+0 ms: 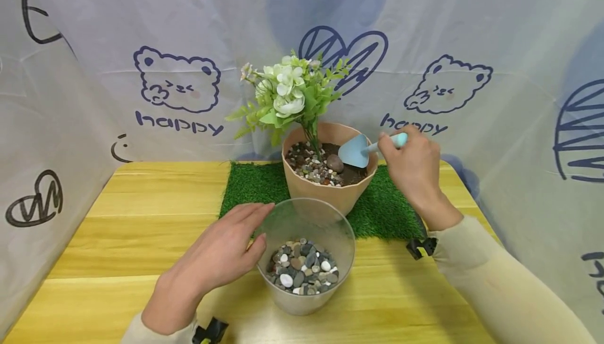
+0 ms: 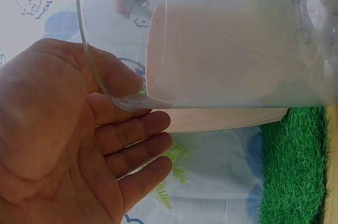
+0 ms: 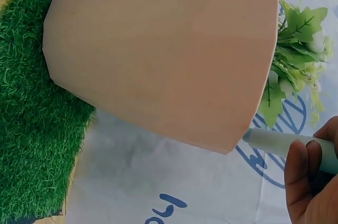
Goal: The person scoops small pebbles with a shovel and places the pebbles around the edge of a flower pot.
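Note:
My right hand grips the pale handle of a light-blue hand trowel. Its blade is tilted inside the peach flowerpot, over dark soil and beside a large brown stone. The right wrist view shows fingers around the handle, while the pot hides the blade. Fairly straight fingers of my left hand rest at the left rim of a clear plastic bucket. Thumb and rim overlap in the left wrist view. Grey, white and brown pebbles cover the bucket's bottom.
White-and-green flowers stand in the pot, with small pebbles around their stems. Under the pot lies a green turf mat on the wooden table. A printed curtain hangs close behind and at both sides.

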`<control>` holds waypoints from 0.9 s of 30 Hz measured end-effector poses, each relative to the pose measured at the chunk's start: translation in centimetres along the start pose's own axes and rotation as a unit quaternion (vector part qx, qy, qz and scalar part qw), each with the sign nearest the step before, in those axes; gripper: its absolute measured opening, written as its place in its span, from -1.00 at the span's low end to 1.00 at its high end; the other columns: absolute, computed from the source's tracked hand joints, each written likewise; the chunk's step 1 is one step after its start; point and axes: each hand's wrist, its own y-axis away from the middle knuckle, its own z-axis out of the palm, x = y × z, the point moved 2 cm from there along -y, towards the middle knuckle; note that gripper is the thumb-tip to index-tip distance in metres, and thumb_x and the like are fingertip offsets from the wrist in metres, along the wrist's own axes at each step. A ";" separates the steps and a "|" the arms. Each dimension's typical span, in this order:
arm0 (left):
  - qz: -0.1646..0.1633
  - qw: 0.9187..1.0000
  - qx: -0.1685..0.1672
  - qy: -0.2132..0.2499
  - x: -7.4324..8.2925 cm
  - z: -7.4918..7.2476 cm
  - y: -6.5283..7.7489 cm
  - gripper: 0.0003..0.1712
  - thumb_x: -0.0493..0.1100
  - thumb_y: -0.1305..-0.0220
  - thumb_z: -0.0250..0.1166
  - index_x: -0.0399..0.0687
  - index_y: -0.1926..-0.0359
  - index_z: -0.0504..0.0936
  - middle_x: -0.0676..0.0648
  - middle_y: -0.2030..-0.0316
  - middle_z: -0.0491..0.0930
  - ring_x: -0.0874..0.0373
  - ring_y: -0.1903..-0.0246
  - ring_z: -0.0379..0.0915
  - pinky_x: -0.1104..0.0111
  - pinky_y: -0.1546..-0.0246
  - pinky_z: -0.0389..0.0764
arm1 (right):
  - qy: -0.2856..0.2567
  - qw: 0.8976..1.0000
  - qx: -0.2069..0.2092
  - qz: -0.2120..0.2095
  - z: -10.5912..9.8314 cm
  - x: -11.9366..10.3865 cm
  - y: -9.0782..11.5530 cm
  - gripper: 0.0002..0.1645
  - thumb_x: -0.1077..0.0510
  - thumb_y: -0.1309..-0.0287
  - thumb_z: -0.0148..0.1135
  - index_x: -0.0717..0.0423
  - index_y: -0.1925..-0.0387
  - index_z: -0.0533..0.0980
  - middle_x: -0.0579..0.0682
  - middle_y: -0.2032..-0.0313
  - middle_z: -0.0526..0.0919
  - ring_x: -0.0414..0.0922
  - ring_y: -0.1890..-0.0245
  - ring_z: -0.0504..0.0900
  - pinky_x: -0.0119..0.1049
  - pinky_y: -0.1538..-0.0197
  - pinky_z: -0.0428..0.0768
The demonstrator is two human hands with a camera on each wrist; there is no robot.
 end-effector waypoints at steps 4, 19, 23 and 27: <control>0.000 1.000 0.000 0.000 0.0 0.0 0.0 -0.34 -0.11 -0.51 0.19 -0.19 -0.54 0.39 -0.21 -0.44 0.48 -0.13 -0.44 0.39 -0.06 -0.48 0.44 | -0.005 1.000 0.002 0.004 -0.2 -0.1 0.2 -0.57 -0.08 -0.47 0.20 0.23 0.29 0.58 0.04 0.55 0.52 -0.09 0.69 0.39 -0.32 0.68 0.34; 0.005 1.000 0.003 0.000 0.0 -0.1 0.0 -0.35 -0.13 -0.49 0.20 -0.22 -0.52 0.40 -0.21 -0.43 0.49 -0.13 -0.44 0.39 -0.06 -0.48 0.46 | -0.112 0.993 0.035 0.002 -5.3 -1.6 3.6 -0.75 0.02 -0.35 0.39 0.14 0.29 0.71 -0.17 0.65 0.53 -0.22 0.73 0.33 -0.45 0.69 0.29; 0.006 1.000 0.005 0.001 0.0 -0.1 -0.1 -0.35 -0.14 -0.49 0.21 -0.23 -0.52 0.41 -0.22 -0.42 0.50 -0.14 -0.43 0.40 -0.06 -0.47 0.46 | -0.161 0.984 0.007 -0.073 -6.0 -3.0 5.3 -0.94 0.22 -0.25 0.47 0.13 0.32 0.73 -0.18 0.65 0.51 -0.26 0.73 0.29 -0.47 0.66 0.29; 0.005 1.000 0.008 -0.001 0.0 -0.1 -0.1 -0.36 -0.14 -0.48 0.21 -0.24 -0.51 0.42 -0.23 -0.41 0.50 -0.14 -0.43 0.40 -0.05 -0.47 0.46 | -0.152 0.976 -0.058 -0.145 -5.9 -4.3 6.9 -0.89 0.29 -0.22 0.48 0.02 0.33 0.72 -0.16 0.62 0.52 -0.27 0.71 0.32 -0.44 0.66 0.33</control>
